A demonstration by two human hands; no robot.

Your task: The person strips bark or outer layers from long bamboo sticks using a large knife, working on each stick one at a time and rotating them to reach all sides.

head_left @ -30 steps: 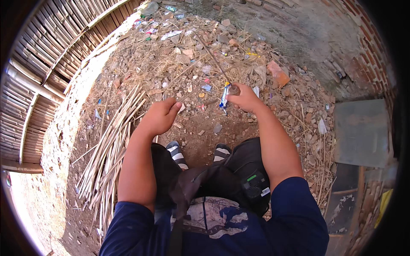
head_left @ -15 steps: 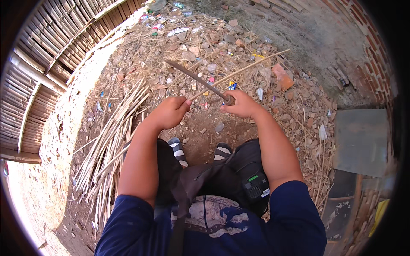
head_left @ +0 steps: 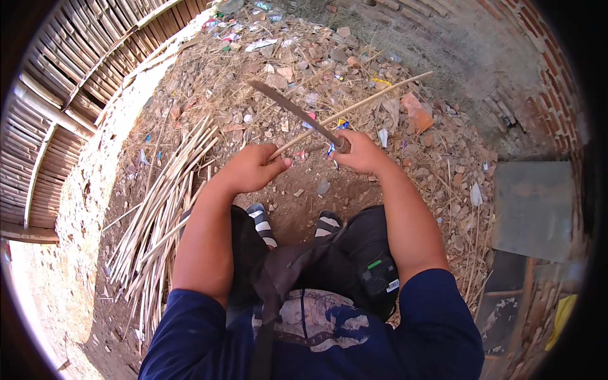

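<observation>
The head view looks down over the person's chest and knees onto a dirt yard. The left hand [head_left: 253, 170] is closed around the near end of a thin bamboo stick [head_left: 354, 111], its fingers [head_left: 278, 163] curled tight on the stick, which runs up and to the right from the fist, out over the rubble. The right hand [head_left: 361, 152] is wrapped around the handle of a long knife [head_left: 294, 111] — a dark, narrow blade that points up and to the left from the fist, its fingers folded fully around the grip. Blade and stick cross just above and between the two hands, the blade seeming to lie against the stick where they meet (whether the edge has bitten into it cannot be told from here).

Below the hands, both forearms come up from blue sleeves, and two striped shoes [head_left: 261, 221] show on the bare ground between the dark trouser legs.

To the person's left a loose pile of split bamboo strips [head_left: 164, 202] lies on the ground, fanned out lengthwise, well apart from the hands. Beyond it, along the left rim, stands a fence of bamboo slats [head_left: 57, 107]. Ahead, the ground is strewn with broken bricks [head_left: 417, 114], stones, dry straw and scraps of wrapper — a brick wall [head_left: 532, 82] curves along the right side, with a flat grey slab [head_left: 532, 209] lying near its foot.
</observation>
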